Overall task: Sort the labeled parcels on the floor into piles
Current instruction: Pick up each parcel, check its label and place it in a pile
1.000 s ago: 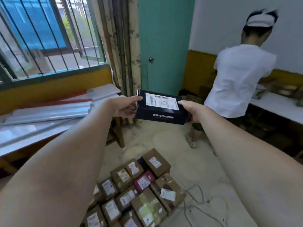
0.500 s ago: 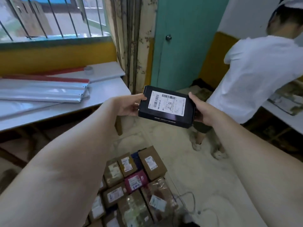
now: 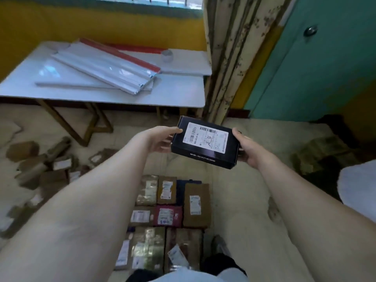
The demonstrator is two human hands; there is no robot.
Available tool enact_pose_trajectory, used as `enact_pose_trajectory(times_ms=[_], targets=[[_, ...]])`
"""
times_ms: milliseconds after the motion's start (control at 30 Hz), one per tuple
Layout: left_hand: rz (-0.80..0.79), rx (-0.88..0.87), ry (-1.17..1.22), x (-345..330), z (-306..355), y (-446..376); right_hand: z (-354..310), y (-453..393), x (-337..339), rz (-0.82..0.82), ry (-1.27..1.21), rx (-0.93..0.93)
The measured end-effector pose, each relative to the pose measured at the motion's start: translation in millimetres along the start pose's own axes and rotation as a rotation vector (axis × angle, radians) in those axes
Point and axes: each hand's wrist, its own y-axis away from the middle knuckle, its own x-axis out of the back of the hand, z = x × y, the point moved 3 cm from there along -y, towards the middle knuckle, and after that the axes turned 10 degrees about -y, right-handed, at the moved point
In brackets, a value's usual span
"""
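Flat rectangular black cardboard parcel (image 3: 204, 142), white label up, held in air between left hand (image 3: 160, 139) and right hand (image 3: 247, 148), each gripping a short end. Looks light, rigid; end-grip suits. Sorted brown parcels (image 3: 168, 208) on floor below hands.

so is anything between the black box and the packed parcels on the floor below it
Nothing visible is. Both hands, left hand and right hand, hold the black box by its ends in the air, and only bare floor shows between it and the packed parcels.
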Motion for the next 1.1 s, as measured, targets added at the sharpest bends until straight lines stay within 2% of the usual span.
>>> enact_pose_trajectory(times_ms=[100, 267, 467, 700, 867, 1100], targets=[[0.086, 0.076, 0.073, -19, -9, -13, 4, -48, 13, -0.070, 0.030, -0.066], [0.218, 0.118, 0.232, -63, -29, -28, 26, -101, 34, -0.100, 0.043, -0.156], [0.261, 0.092, 0.306, -85, -44, -38, 42, -117, 44, -0.105, 0.005, -0.207], [0.302, 0.027, 0.292, -74, -52, -67, 60, -138, 25, -0.105, -0.020, -0.150], [0.315, 0.140, 0.266, -86, -91, -155, 129, -222, 22, -0.091, 0.032, -0.228], [0.273, 0.229, 0.123, -117, -218, -365, 276, -412, 33, 0.000, 0.167, -0.265]])
